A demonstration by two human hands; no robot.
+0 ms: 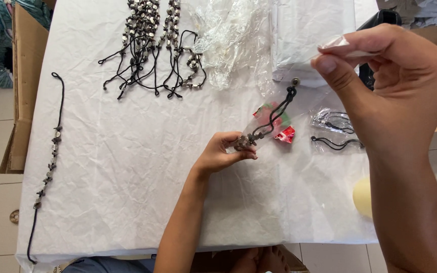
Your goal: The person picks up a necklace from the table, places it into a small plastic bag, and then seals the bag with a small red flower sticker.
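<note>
Midway, our left hand (pixel 223 151) slides a black-corded beaded bracelet (pixel 271 119) into a clear plastic sleeve (pixel 299 101); our right hand (pixel 380 76) pinches its top; beyond the sleeve, a heap of unbagged bracelets (pixel 153 45) waits.

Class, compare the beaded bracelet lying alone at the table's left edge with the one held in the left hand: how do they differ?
The lone bracelet lies stretched out straight, untouched; the held bracelet is gripped by the left hand, its cord folded. The lone bracelet is bare; the held bracelet sits in a clear sleeve. Both have black cord and metallic beads.
</note>
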